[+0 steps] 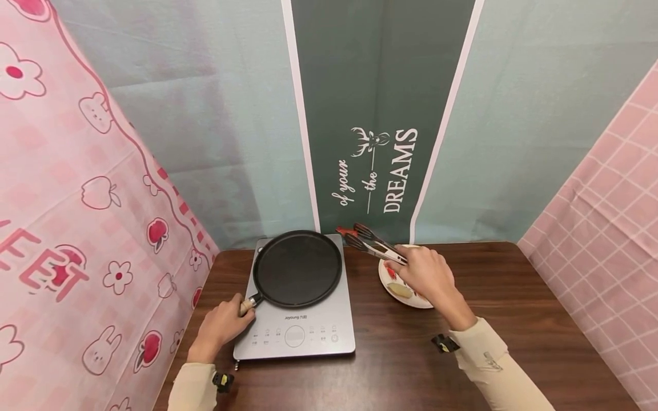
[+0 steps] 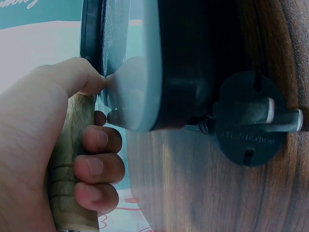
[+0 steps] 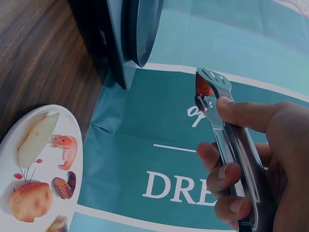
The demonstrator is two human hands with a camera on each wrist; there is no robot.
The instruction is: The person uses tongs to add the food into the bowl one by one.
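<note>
My left hand (image 1: 223,324) grips the wooden handle (image 2: 72,159) of a flat black pan (image 1: 298,268), fingers curled round it. The pan rests on a silver induction cooker (image 1: 321,328) and has nothing in it. My right hand (image 1: 426,277) holds metal tongs (image 3: 236,154) with dark slotted heads, raised over the back of the table between pan and plate. Between the tong heads is a small reddish-brown food piece (image 3: 203,87), partly hidden. Under my right hand lies a white plate (image 3: 66,118) with a pale wedge (image 3: 38,137), a shrimp (image 3: 68,150) and other food pieces.
The dark wooden table (image 1: 390,365) carries the cooker at left and the plate at centre right. A black power plug (image 2: 251,121) hangs beside the cooker. Fabric curtains (image 1: 247,142) rise behind the table, and a pink printed cloth (image 1: 103,228) hangs at left.
</note>
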